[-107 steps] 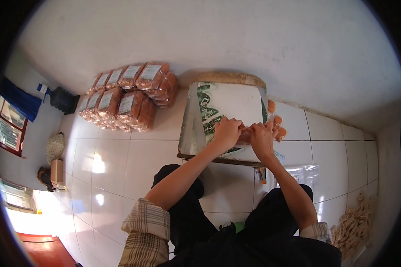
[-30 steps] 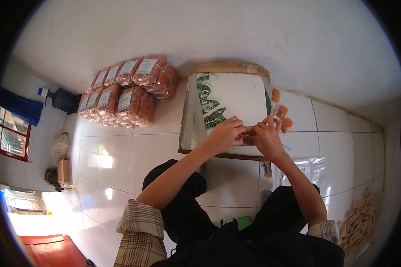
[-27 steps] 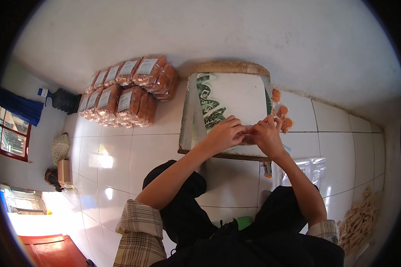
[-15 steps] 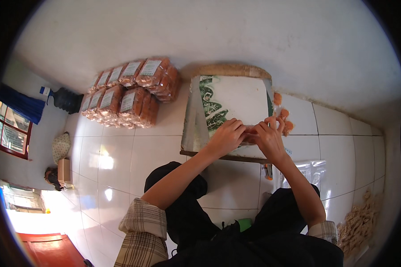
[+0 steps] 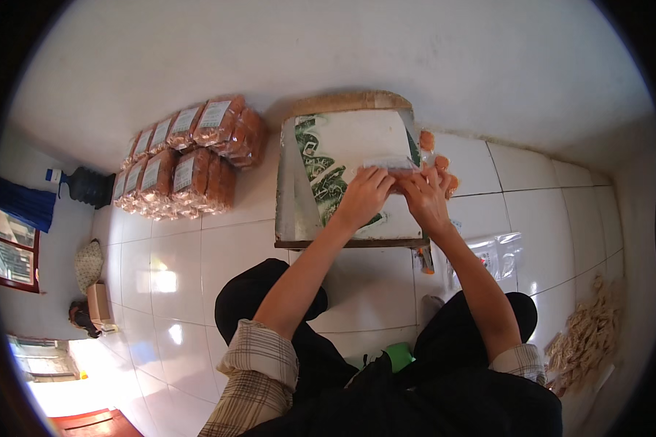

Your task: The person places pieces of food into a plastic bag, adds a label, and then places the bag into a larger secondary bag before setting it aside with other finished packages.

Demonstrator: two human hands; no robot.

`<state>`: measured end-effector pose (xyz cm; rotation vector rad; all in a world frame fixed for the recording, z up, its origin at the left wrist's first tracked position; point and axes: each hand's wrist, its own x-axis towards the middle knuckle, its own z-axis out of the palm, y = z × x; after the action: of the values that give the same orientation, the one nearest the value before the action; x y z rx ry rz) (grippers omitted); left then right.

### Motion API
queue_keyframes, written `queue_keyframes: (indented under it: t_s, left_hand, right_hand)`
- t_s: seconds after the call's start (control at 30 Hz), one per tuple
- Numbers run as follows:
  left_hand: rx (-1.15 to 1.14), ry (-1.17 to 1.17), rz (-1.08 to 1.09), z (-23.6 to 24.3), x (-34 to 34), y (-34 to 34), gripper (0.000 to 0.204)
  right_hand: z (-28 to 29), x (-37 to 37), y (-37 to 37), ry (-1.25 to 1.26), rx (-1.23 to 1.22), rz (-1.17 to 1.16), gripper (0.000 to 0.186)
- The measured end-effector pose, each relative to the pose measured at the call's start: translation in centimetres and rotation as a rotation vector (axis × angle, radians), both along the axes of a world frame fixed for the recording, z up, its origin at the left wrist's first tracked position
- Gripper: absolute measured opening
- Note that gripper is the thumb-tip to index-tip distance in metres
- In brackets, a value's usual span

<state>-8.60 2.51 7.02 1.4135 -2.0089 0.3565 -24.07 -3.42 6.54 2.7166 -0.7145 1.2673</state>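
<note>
Both hands are at a clear plastic pack with orange-brown contents, held just over a low white-topped table. My left hand is closed on the pack's left part, fingers curled over it. Gripping the other end, my right hand has its thumb and fingers pinched on the plastic. A whitish strip of film shows along the pack's far side. Beneath lies the tabletop, white with a green leafy print on its left. The fingers hide most of the pack.
Stacked filled packs with pale labels stand at the left by the wall. Small orange-brown pieces lie right of the table. Flat clear bags and an orange-tipped tool are nearer me. A beige heap lies at far right.
The pack has turned so that more of its far side and a pale strip show. Both hands remain closed on it. The whole view has shifted a little.
</note>
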Motion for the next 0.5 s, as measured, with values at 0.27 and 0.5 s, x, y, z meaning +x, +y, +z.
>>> queue_keyframes:
  t_s: [0.27, 0.5]
  left_hand:
    - [0.017, 1.312, 0.729, -6.5, -8.8, 5.2, 0.023]
    - [0.891, 2.122, 0.465, -7.8, -4.9, 3.8, 0.019]
  right_hand:
    - [-5.9, -2.5, 2.9, 0.034, 0.103, 0.018, 0.018]
    - [-7.9, -2.7, 2.8, 0.082, 0.084, 0.059, 0.021]
